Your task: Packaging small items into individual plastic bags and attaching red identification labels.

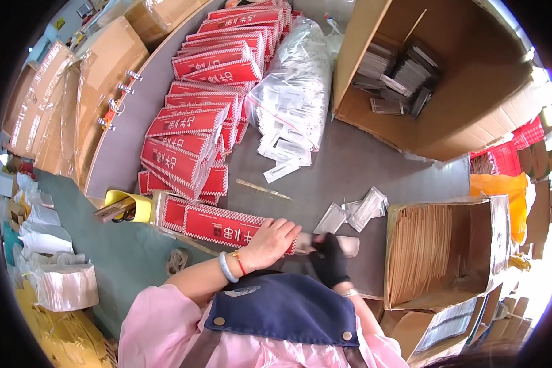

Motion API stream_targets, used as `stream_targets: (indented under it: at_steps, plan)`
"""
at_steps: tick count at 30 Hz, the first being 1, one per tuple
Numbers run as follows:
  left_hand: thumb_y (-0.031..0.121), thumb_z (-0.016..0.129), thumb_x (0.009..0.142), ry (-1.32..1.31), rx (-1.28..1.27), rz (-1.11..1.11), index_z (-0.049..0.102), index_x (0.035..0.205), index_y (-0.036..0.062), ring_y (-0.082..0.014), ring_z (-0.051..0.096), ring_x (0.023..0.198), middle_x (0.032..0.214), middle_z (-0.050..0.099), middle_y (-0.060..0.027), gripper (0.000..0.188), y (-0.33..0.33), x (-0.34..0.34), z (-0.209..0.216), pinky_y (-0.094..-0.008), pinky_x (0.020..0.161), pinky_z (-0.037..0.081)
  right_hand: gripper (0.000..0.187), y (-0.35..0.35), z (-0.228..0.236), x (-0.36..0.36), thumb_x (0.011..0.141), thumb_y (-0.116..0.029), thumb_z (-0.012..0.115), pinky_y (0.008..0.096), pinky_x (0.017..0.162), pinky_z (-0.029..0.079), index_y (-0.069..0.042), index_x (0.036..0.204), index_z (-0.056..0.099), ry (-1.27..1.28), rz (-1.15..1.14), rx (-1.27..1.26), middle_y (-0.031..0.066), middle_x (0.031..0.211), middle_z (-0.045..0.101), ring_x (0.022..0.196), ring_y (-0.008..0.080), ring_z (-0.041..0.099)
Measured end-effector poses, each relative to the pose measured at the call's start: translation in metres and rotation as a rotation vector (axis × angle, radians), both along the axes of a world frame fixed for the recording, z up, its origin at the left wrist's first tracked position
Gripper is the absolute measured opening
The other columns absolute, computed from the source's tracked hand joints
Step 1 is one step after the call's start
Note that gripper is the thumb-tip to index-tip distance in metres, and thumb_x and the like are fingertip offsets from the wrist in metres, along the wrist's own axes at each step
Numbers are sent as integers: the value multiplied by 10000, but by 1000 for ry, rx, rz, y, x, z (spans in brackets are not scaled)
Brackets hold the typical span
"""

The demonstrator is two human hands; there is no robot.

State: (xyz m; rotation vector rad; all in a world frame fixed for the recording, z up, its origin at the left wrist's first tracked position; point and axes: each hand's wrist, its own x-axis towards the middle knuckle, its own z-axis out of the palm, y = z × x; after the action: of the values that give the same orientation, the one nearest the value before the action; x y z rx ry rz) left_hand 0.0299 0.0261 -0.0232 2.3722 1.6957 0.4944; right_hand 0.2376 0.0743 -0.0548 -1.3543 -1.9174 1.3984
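My left hand (267, 240), bare with bracelets at the wrist, holds the right end of a long red paper sleeve (208, 222) with a white checkered border. The sleeve lies along the table's near edge. Beside that end is my right hand (328, 257) in a black glove, its fingers smeared by motion. A pale, flat, round-ended piece (348, 246) shows just past the glove; whether the fingers grip it is unclear. Small flat clear packets (365, 210) lie just beyond the right hand. Overlapping rows of red sleeves (184, 150) cover the table's left part.
A clear plastic bag (297, 80) spills white packets on the grey table (331, 168). A large carton (472, 104) holds dark-and-silver packets. Thin wooden sticks (420, 251) fill a smaller carton (497, 239) at right. A yellow container (142, 209) hangs at the left edge.
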Motion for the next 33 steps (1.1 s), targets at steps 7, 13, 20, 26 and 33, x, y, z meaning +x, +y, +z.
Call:
stream_targets:
  at_steps: [7, 13, 20, 26, 33]
  plan:
    - [189, 619, 815, 43, -127, -118, 664, 1007, 194, -278, 528, 956, 1022, 543, -84, 197, 0, -6, 15, -411, 799, 416, 646, 16, 50, -15, 647, -347, 835, 455, 890, 414, -95, 1176, 563, -310, 364, 644, 108, 1097, 589, 1033, 311, 559]
    - [111, 645, 743, 12, -7, -173, 606, 764, 114, -288, 542, 895, 902, 537, -92, 45, 24, -67, 83, -412, 729, 451, 608, 26, 67, 12, 617, -329, 835, 468, 853, 422, -96, 1119, 585, -282, 222, 592, 113, 1017, 597, 983, 342, 568]
    - [161, 790, 673, 48, 196, 515, 634, 1041, 51, -382, 515, 1132, 1216, 523, -167, 414, 17, -103, 59, -505, 952, 429, 607, 28, 59, 26, 631, -334, 826, 467, 832, 429, -96, 1130, 576, -416, 124, 588, 125, 1024, 600, 959, 340, 578]
    - [417, 899, 574, -80, -120, 680, 527, 1318, 26, -416, 351, 1305, 1371, 441, -185, 919, -33, -36, -14, -610, 1077, 260, 592, 24, 67, 9, 640, -390, 804, 458, 842, 402, -106, 1112, 588, -499, 344, 604, 87, 1021, 601, 976, 307, 574]
    - [451, 905, 576, -259, -41, 605, 487, 1363, 13, -416, 330, 1333, 1410, 420, -174, 993, -43, -40, -24, -568, 1098, 253, 600, 19, 60, 8, 664, -418, 801, 475, 881, 388, -81, 1112, 586, -486, 452, 514, 121, 1061, 595, 1018, 331, 560]
